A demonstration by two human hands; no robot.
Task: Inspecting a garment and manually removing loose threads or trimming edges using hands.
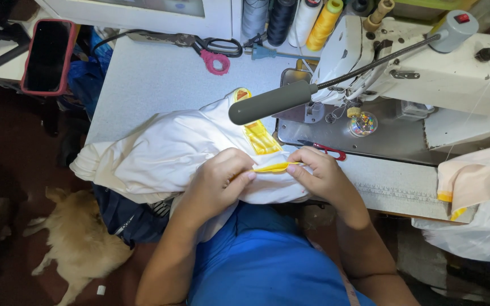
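Yellow trim (276,166) pinched between 2 hands (222,175), ends apparently hidden.

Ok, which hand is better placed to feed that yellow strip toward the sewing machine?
Right, probably. The right hand pinches the yellow strip at the end nearest the sewing machine. The left hand grips the strip's other end over the white cloth, farther away.

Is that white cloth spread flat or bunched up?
Bunched up. The white cloth lies in rumpled folds on the table, while both hands pinch its yellow strip.
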